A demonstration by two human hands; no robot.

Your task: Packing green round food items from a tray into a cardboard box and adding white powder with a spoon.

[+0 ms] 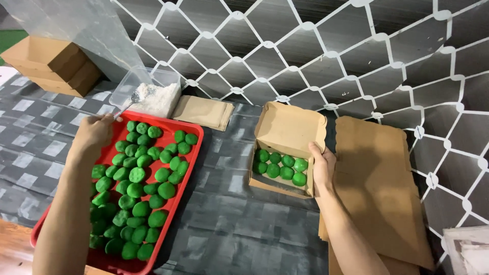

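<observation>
Left hand [94, 133] grips a spoon [127, 104] at upper left, its long axis slanting up-right into the tub of white flakes [153, 97] — beyond the red tray [196, 137]. Right hand [322, 167] clasps the open box [285, 150] of green balls [280, 167], centre-right, well apart across the counter [224, 214].

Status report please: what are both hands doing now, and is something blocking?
Left hand shut on spoon loaded with white flakes. Right hand grips cardboard box of green balls. Nothing blocking between red tray and box.
</observation>
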